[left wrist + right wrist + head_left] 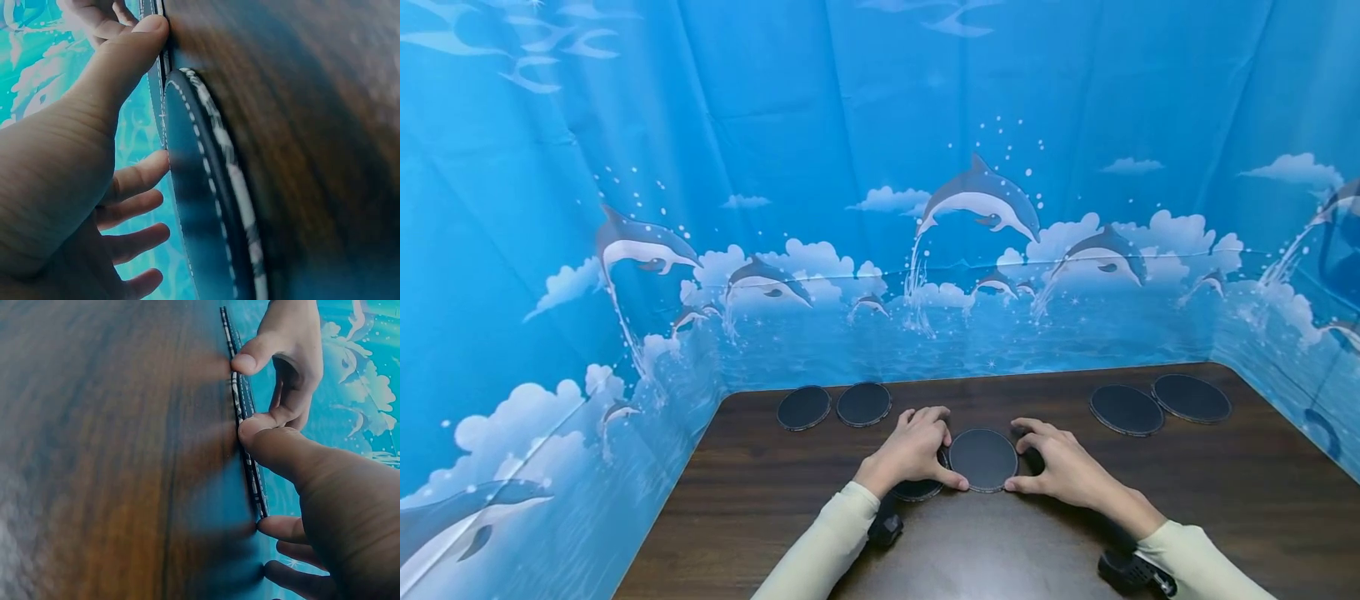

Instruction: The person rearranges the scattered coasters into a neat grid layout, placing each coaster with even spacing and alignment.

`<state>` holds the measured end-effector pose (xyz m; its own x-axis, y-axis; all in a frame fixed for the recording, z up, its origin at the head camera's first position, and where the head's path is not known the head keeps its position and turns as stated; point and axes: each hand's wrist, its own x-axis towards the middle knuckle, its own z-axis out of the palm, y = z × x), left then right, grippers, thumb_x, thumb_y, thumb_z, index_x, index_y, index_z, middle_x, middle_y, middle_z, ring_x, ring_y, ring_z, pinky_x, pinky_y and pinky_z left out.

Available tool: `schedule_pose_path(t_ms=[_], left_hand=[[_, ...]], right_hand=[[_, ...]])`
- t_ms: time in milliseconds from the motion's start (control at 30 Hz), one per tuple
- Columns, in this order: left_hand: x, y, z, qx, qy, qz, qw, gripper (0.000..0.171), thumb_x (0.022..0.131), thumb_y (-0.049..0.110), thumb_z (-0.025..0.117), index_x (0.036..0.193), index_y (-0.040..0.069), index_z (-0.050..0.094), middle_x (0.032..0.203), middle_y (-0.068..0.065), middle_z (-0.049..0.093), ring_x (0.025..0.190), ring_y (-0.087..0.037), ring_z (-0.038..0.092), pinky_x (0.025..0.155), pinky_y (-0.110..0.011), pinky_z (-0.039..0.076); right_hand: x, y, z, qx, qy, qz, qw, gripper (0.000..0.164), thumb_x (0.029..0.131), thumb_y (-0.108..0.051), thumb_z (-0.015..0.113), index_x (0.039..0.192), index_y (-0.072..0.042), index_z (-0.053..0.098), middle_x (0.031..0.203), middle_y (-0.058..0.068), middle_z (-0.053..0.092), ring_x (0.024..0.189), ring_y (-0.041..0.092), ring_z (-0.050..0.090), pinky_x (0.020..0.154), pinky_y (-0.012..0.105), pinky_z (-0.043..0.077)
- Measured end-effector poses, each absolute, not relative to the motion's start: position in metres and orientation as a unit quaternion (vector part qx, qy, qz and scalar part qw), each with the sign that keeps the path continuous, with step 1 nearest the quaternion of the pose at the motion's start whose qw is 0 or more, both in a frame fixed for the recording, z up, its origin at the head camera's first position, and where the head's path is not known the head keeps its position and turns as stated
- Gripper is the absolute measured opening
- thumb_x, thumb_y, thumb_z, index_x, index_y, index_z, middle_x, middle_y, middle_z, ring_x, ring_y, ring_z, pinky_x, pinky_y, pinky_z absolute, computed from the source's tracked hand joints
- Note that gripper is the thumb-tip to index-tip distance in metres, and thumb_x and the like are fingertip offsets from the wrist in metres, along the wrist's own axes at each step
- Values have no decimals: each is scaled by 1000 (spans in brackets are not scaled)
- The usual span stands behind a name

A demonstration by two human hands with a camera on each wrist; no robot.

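A round black coaster (983,460) with a stitched edge lies flat on the table between both hands. My left hand (912,452) holds its left side, thumb at the near edge and fingers curved toward the far edge. On the right side, my right hand (1063,468) touches its rim with thumb and curved fingers. A second black coaster (917,490) sits under the left palm, mostly hidden in the head view. Its stitched face (190,162) shows large in the left wrist view. Edge-on in the right wrist view is the held coaster (249,456).
Two more black coasters (864,404) lie at the table's back left, side by side. Another pair of coasters (1126,409) lies at the back right, touching or nearly so. A blue dolphin-print curtain (865,208) encloses the brown wooden table (992,546).
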<state>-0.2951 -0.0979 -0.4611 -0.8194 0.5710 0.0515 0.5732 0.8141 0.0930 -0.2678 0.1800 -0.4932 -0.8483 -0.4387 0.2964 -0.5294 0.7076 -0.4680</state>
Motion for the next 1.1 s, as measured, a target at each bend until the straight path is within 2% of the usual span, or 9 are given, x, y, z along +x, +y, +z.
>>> schedule_pose_path(t_ms=[267,567,767,1100], left_hand=[[-293,-97,-457,-306,-951,-28,12,59,72,76,76,93,22,65,147,-2,49,139,-19,41,112,-56,29],[-290,-95,-452,-305,-952,-19,2,56,72,73,77,95,23,66,148,-2,49,138,-20,42,113,-55,29],[-286,-94,-457,-308,-951,-22,-6,55,73,71,78,97,23,68,147,-1,50,137,-19,43,113,-54,30],[-287,-94,-453,-309,-951,-21,-11,56,74,70,79,101,21,69,145,0,52,136,-19,44,112,-53,31]], right_hand=[[-264,178,-490,263,-927,252,84,48,77,-55,86,100,-14,74,143,15,54,127,38,53,102,66,35],[-261,176,-483,258,-939,218,69,52,77,-61,83,98,-14,75,142,14,54,126,37,54,101,64,37],[-253,176,-483,252,-941,217,57,47,77,-58,85,97,-16,75,142,14,56,126,37,54,100,63,38],[-254,173,-480,248,-943,214,64,49,78,-54,85,100,-11,76,141,14,56,127,36,53,99,61,40]])
